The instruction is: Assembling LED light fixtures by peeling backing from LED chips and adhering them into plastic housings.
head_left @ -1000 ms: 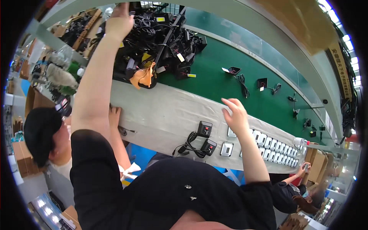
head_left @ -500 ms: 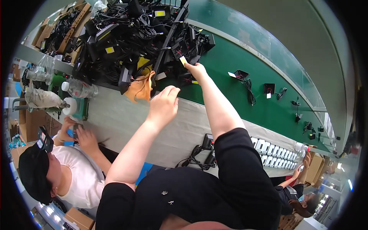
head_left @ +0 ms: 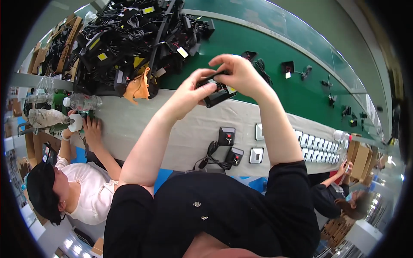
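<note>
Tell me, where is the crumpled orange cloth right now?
The crumpled orange cloth lies left of centre in the head view, at the front edge of the heap of black adapters and cables.

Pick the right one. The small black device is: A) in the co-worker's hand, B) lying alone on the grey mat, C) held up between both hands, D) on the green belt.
C: the left hand and right hand both grip the small black device, raised above the grey mat.

A small black rectangular charger (head_left: 218,92) with a glossy dark face and a yellow sticker at one end, tilted and held in the air between both hands, above the edge of a grey work mat.
</note>
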Demonstrator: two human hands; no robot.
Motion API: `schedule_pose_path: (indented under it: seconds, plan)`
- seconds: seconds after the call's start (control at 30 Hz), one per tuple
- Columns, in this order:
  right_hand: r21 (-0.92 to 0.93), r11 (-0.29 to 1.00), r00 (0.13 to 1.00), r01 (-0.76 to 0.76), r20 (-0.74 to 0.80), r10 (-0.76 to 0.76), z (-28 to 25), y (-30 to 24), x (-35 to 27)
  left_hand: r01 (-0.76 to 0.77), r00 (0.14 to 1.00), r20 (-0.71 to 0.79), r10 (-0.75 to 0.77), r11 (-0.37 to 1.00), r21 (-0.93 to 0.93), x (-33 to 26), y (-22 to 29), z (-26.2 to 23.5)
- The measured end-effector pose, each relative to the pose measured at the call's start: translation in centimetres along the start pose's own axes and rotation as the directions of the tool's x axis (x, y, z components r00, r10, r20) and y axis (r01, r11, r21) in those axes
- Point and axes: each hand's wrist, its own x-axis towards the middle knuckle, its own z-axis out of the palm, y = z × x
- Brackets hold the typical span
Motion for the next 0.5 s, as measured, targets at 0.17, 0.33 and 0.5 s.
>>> schedule_pose_path:
  seconds: [0.17,0.33,0.5]
  plan:
    - [0.151,0.981,0.977,0.120,-0.196,-0.090,-3.9,-5.4,-7.0,0.002,0.998,-0.063,-0.022,0.955,-0.298,-3.7,4.7,4.0]
    - [-0.433,0.823,0.847,0.369,-0.209,-0.490,-4.6,-8.7,-14.3,-0.151,0.988,-0.029,0.149,0.951,-0.270,-8.4,6.5,7.8]
    - [-0.703,0.614,0.801,0.359,-0.106,-0.590,-4.5,-11.7,-18.8,-0.296,0.953,-0.064,0.296,0.955,0.004,-11.1,7.2,10.7]
